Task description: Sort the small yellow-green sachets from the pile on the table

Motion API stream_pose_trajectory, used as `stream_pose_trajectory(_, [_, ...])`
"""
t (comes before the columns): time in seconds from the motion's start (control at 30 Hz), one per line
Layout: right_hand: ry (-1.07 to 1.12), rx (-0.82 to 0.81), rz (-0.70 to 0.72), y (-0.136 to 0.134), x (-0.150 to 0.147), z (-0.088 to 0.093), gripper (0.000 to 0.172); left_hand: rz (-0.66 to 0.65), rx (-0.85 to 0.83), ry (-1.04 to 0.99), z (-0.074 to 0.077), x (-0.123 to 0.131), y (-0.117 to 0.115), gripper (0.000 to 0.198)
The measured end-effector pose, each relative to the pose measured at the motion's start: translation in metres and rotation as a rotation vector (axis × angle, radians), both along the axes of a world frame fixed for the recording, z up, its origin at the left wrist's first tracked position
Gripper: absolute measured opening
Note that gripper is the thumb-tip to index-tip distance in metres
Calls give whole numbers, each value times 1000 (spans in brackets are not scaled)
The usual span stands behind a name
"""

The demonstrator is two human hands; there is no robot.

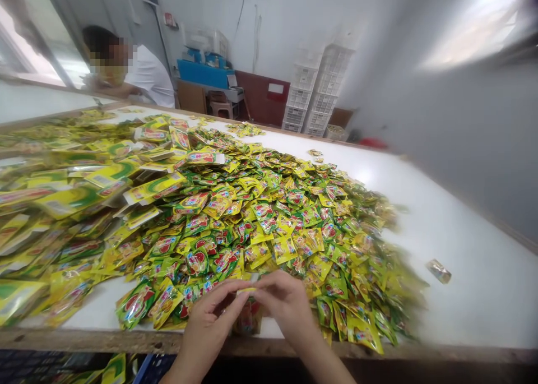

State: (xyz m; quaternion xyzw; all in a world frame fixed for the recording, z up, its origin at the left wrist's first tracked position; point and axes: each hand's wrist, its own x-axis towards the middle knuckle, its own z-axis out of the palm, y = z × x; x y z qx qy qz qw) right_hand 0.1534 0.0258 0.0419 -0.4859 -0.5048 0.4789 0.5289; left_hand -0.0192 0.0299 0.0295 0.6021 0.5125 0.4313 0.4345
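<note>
At the table's near edge, my left hand (216, 311) and my right hand (283, 302) meet, their thumbs and fingertips pinched on a small yellow carton (249, 315). Its yellow upper edge shows between the fingertips, and the shaded front hangs below them; my fingers hide much of it. Just beyond my hands spreads a big heap of shiny yellow and green sachets (260, 227), some printed with red fruit. Left of the heap lie many yellow and green cartons (155, 188), several with white flaps sticking out.
The white table (471, 305) has a wooden rim. A lone sachet (439, 271) lies at the right. Across the table sits a person in a white top (153, 75). White crates (321, 95) are stacked by the wall. A blue crate (153, 367) with yellow packaging stands below the near edge.
</note>
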Motion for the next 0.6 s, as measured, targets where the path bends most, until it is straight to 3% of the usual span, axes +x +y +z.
stream_pose_trajectory(0.1, [-26, 91, 2, -2, 2, 3, 11, -67, 170, 52, -1, -4, 2, 12])
stream_pose_trajectory(0.23, [-136, 247, 16, -12, 8, 6, 7, -176, 296, 68, -7, -9, -1, 20])
stream_pose_trajectory(0.37, [-359, 423, 43, -29, 10, -5, 27, -193, 312, 105, -19, -12, -6, 25])
stream_pose_trajectory(0.5, [-467, 460, 66, -41, 8, -14, 40, -229, 400, 186, -23, -14, -7, 44])
stream_pose_trajectory(0.6, [-416, 431, 101, -33, 15, -7, 26, -283, 447, 229, -21, -10, -4, 46])
